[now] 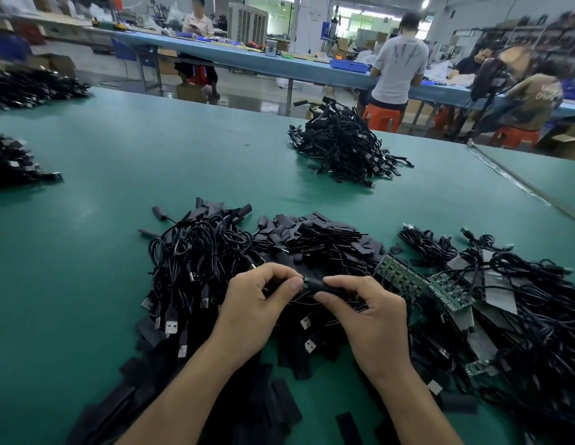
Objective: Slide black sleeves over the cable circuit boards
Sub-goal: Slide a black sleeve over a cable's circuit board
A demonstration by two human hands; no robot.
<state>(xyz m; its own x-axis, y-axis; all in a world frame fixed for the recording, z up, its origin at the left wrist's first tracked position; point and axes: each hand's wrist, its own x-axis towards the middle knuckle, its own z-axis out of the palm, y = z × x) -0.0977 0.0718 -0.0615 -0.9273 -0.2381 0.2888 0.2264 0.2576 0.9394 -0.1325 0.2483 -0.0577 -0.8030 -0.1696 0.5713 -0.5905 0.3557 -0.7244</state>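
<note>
Above the near cable heap point(190, 268), the left hand point(257, 303) pinches what seems to be the circuit board point(306, 281) steady, so that the right hand point(373, 319), pinching the black sleeve point(324, 286), can slide it on; loose sleeves point(328, 239) wait beyond.

Cable heaps point(196, 268) flanking bare mat point(151, 162).

No writing can be made out. The brown shirt point(533, 101) at the far bench point(247, 57) seems to carry pale lettering on its back, too blurred to read.
</note>
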